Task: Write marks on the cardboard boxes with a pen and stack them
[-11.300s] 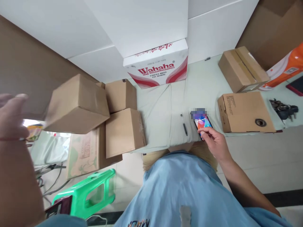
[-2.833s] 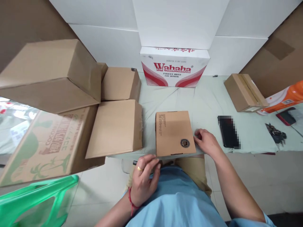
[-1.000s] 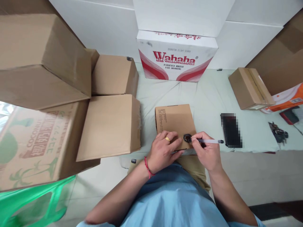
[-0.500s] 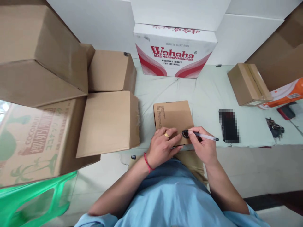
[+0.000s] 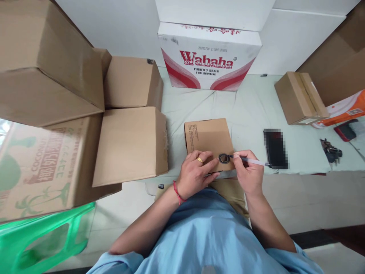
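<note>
Well, the pale tablecloth (image 5: 242, 102) is partly covered. At the person's left I count five brown cartons (image 5: 125, 146), two cut off from view, one just a sliver behind. One white Wahaha carton (image 5: 209, 61) stands at the back, one taped carton (image 5: 299, 99) at right; I can't see inside any. One smaller brown box (image 5: 208, 135) lies before the person, partly hidden by the left hand (image 5: 196, 171), fingers slightly spread on top. The right hand (image 5: 249, 173) pinches narrowly. Nearby lie one blurred-out phone (image 5: 275, 150) and, farther right, jumbled keys (image 5: 331, 151). That pinch holds one pen (image 5: 253, 161), its tip indistinct beside a dark ring-shaped mark (image 5: 219, 158) on the box.
</note>
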### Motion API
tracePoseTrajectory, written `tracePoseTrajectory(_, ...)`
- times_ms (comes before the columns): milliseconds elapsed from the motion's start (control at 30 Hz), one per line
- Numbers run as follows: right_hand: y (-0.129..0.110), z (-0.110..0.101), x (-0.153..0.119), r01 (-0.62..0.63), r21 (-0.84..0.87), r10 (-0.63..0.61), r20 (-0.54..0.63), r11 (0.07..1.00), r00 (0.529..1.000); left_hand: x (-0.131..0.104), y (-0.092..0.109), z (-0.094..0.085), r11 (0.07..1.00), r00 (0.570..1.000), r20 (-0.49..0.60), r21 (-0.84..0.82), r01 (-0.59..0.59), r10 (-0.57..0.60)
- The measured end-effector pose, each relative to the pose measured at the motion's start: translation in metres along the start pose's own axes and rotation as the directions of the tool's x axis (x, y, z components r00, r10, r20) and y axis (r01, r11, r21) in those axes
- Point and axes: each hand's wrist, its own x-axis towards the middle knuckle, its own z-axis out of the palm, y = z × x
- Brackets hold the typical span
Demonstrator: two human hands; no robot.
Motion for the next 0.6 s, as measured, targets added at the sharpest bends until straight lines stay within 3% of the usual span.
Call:
tracePoseTrajectory(333,-0.004,-0.002,-0.007,-0.01,0.003,0.01,-0.027,1.0,1.0,-0.001,0.0,0.003,1.0,1.0,-0.005,-0.021,0.02,-0.02)
tracePoseTrajectory(600,-0.012,-0.004,-0.012,0.136,0.014,-0.137,0.063,0.991,0.989,0.001,0.0,0.003,1.0,0.999,-0.047,0.002,0.005,-0.005)
